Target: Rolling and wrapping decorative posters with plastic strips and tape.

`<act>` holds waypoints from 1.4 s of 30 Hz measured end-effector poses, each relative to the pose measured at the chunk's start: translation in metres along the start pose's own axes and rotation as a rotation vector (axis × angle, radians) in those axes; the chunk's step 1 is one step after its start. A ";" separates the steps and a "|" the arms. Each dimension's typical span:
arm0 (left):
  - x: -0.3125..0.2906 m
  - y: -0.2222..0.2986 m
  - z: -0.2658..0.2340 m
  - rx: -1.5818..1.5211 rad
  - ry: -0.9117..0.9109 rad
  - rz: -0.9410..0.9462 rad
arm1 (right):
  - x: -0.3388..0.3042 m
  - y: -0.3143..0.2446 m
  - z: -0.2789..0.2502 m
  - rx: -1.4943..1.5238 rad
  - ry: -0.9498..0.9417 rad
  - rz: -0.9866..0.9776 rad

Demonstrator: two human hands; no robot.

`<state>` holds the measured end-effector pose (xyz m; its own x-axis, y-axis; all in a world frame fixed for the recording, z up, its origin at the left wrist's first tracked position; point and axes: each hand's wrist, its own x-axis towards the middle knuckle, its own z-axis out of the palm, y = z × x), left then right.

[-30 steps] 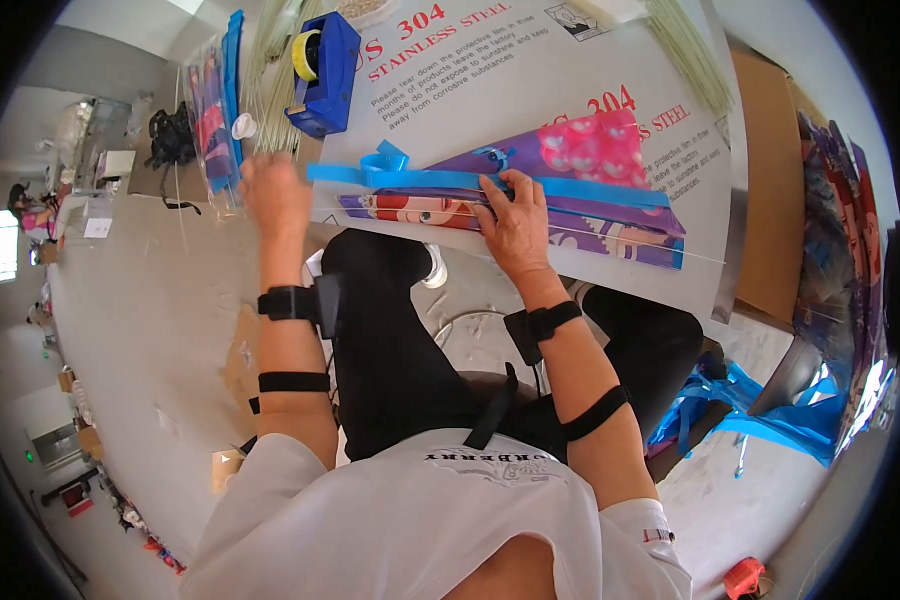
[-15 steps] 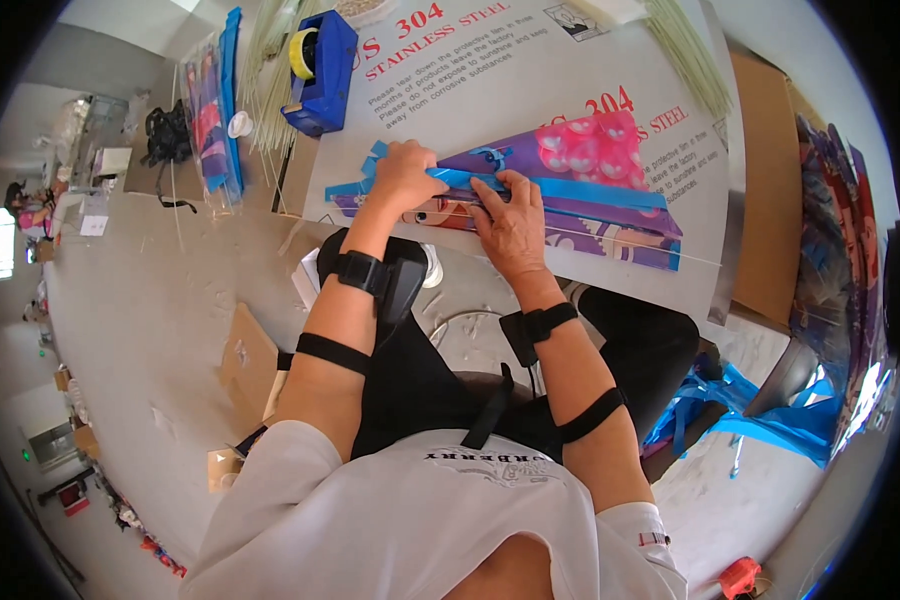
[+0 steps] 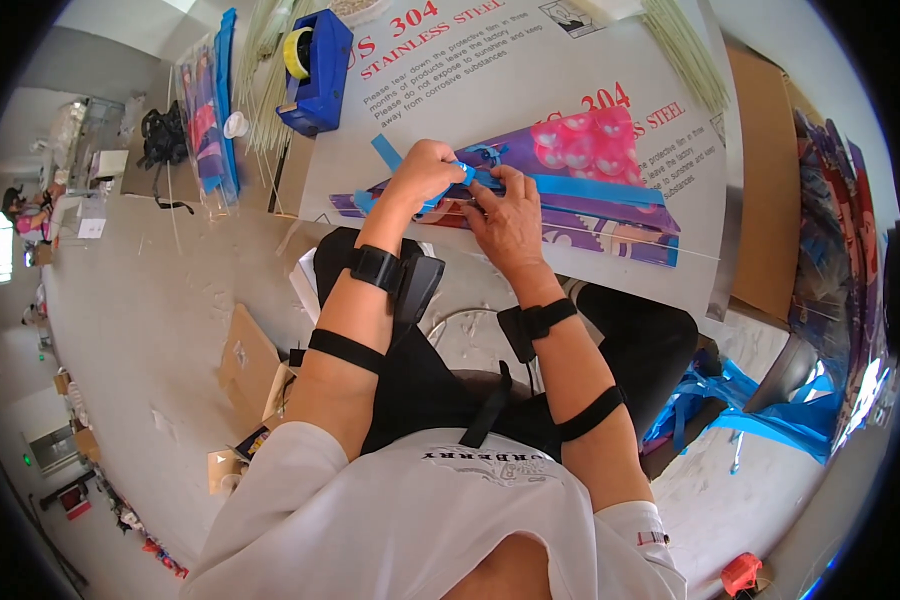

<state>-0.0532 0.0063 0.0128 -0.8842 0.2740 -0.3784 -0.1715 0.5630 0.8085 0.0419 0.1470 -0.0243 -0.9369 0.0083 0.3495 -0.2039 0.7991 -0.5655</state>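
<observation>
A folded purple printed sheet (image 3: 590, 142) with pink bubbles and blue edging lies along the near side of the table. My left hand (image 3: 426, 178) is closed on a blue strip (image 3: 386, 152), which bends around the left part of the folded bundle; one end sticks up beyond the hand. Close beside it, my right hand (image 3: 508, 218) presses its bent fingers onto the bundle, thumb and fingertips near the blue strip. A thin pale rod runs along the sheet's near edge. What lies beneath my fingertips is partly hidden.
A blue tape dispenser (image 3: 316, 75) with yellow tape stands at the table's back left. Bundles of thin pale rods lie near it and at the back right (image 3: 685, 55). Packed printed sheets (image 3: 208, 120) sit further left. A cardboard box (image 3: 765, 190) stands right, with blue material (image 3: 760, 415) below.
My left hand has moved right and lifted slightly, turning over with the blue strip toward my right hand. The strip's loose end now stands up more. The right hand has barely moved.
</observation>
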 end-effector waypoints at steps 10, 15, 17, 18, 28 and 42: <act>0.014 0.004 -0.001 0.098 -0.059 -0.054 | 0.011 -0.007 0.001 0.050 0.115 0.064; 0.021 0.000 0.001 0.125 -0.044 0.047 | 0.024 -0.014 0.008 -0.114 0.100 0.180; 0.026 -0.003 -0.001 0.137 -0.015 0.092 | 0.029 -0.016 0.012 -0.166 0.122 0.230; 0.028 -0.002 -0.002 0.176 -0.029 0.075 | 0.030 -0.011 0.015 -0.169 0.124 0.232; 0.021 0.010 0.001 0.275 -0.024 0.071 | 0.016 0.040 -0.045 0.127 0.279 0.507; -0.033 -0.009 0.027 0.570 0.202 0.683 | -0.010 0.137 -0.135 -0.276 0.196 0.659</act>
<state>-0.0108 0.0134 0.0059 -0.7826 0.5783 0.2304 0.6110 0.6430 0.4618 0.0621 0.3373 -0.0046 -0.7671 0.6251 0.1442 0.4860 0.7131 -0.5053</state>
